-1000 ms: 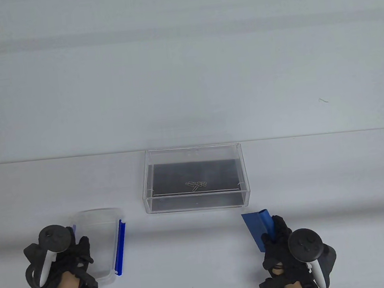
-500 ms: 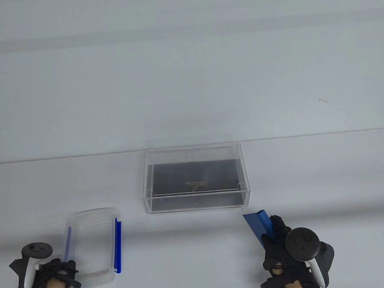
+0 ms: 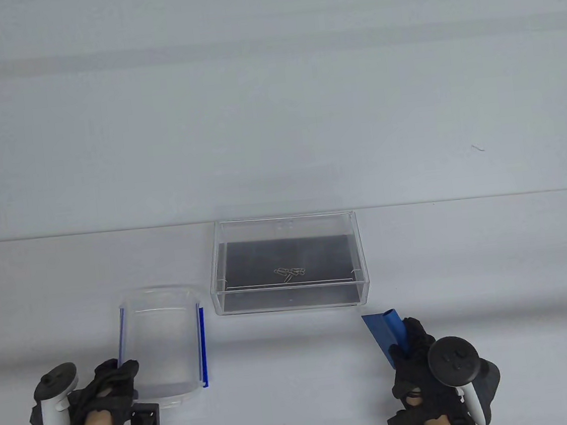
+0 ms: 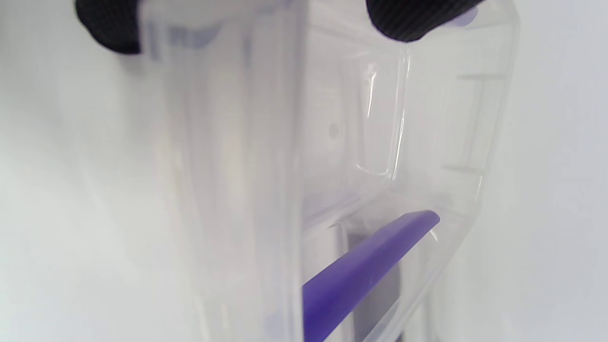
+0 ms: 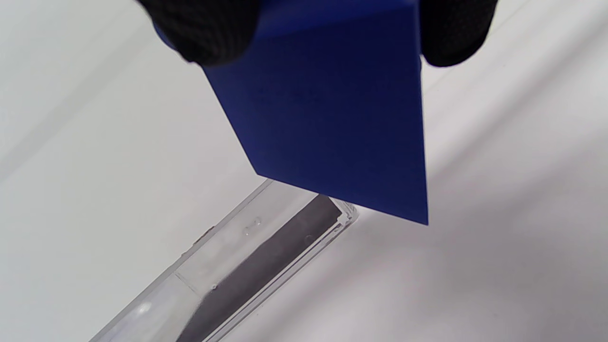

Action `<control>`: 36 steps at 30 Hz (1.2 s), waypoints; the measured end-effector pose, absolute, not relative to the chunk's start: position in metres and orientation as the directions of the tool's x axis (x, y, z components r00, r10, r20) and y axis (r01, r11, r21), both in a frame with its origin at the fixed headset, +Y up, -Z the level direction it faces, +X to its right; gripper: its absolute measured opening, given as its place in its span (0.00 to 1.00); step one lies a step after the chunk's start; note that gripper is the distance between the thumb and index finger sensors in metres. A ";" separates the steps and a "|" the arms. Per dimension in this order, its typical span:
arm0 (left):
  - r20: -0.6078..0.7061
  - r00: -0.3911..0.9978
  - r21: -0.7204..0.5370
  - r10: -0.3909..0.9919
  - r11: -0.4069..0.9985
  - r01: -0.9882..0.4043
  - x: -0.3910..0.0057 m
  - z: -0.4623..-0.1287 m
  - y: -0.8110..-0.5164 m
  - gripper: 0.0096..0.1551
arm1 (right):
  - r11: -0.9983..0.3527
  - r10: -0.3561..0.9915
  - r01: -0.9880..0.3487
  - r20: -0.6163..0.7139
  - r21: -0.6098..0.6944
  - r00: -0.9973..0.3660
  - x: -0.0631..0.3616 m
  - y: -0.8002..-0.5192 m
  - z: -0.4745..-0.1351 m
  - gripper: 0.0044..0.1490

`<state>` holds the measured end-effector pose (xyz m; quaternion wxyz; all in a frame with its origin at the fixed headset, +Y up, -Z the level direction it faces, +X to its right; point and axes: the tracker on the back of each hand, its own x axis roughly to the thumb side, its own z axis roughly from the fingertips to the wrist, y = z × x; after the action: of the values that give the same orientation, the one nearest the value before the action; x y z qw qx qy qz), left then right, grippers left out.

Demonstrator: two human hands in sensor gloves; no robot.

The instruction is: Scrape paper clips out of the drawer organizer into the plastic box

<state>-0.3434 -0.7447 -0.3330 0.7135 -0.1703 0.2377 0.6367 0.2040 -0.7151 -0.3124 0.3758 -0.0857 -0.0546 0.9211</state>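
Note:
A clear drawer organizer (image 3: pixel 289 262) with a dark floor stands at the table's middle; a few paper clips (image 3: pixel 289 272) lie in it. My left hand (image 3: pixel 110 387) grips the near left corner of a clear plastic box (image 3: pixel 162 336) with blue side latches (image 3: pixel 202 346); the box fills the left wrist view (image 4: pixel 332 142), with fingertips (image 4: pixel 408 19) on its wall. My right hand (image 3: pixel 415 355) holds a blue scraper (image 3: pixel 383 333) near the organizer's front right corner. In the right wrist view the scraper blade (image 5: pixel 332 118) hangs above the organizer's corner (image 5: pixel 266 256).
The white table (image 3: pixel 471 263) runs to a far edge against a pale wall. The box is to the left of the organizer with a small gap between them.
My left hand took hold of the plastic box and moved it up and to the right, closer to the organizer. My right hand with the scraper has barely moved.

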 end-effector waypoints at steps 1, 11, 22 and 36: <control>-0.549 0.075 0.026 0.833 0.107 -0.994 -0.331 -0.334 -0.743 0.42 | -0.715 0.698 -0.680 -0.119 -0.163 -0.706 0.204 -0.716 -0.313 0.42; -0.474 0.219 -0.292 0.853 0.082 -0.953 -0.193 -0.347 -0.756 0.46 | -0.728 0.685 -0.674 -0.135 -0.123 -0.716 0.203 -0.720 -0.315 0.42; -0.527 0.142 -0.383 0.838 -0.084 -0.920 -0.138 -0.339 -0.781 0.50 | -0.775 0.632 -0.621 -0.144 -0.118 -0.762 0.202 -0.724 -0.320 0.42; -0.555 0.104 -0.312 0.825 -0.091 -0.946 -0.146 -0.342 -0.795 0.52 | -0.874 0.453 -0.465 0.111 -0.142 -0.884 0.133 -0.658 -0.378 0.39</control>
<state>-0.1461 -0.7947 -0.3423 0.6679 -0.3255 0.0923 0.6629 0.1330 -0.6583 -0.3778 0.2375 0.0371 -0.0826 0.9672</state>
